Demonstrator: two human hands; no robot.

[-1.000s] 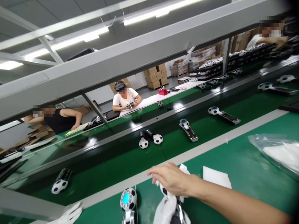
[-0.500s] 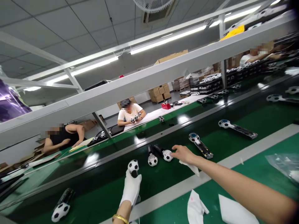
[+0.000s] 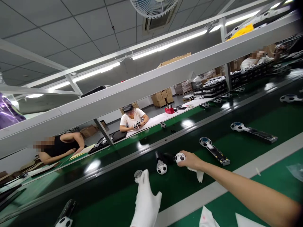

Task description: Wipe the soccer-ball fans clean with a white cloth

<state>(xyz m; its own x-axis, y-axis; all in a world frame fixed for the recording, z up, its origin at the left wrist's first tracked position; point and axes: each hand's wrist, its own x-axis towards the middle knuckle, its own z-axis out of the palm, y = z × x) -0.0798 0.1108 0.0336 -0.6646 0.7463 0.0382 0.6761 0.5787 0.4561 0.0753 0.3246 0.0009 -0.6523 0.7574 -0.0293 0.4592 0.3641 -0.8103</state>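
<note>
My left hand [image 3: 147, 200], in a white glove, reaches over the green conveyor belt with its fingers stretched out and the thumb apart. At its fingertips is a football-headed device [image 3: 137, 176]; whether they touch it I cannot tell. My bare right hand [image 3: 190, 160] closes around the white-and-black ball end of another football-headed device [image 3: 180, 157], whose dark handle is blurred. Beneath that palm hangs a white cloth [image 3: 197, 175]. Between my hands a third football-headed device [image 3: 162, 167] lies on the belt, its dark handle pointing away.
Open-backed devices with circuit boards [image 3: 214, 151] [image 3: 254, 132] lie to the right on the belt. Another device [image 3: 65, 216] lies front left. White cloths [image 3: 208, 217] rest on the near bench. Across the belt a co-worker [image 3: 133, 119] holds two ball-ended pieces; a shelf beam [image 3: 142, 94] crosses above.
My left hand has let go of the football-headed device and opened, moving right. My right hand has closed on a device's ball end. The devices on the belt appear further right.
</note>
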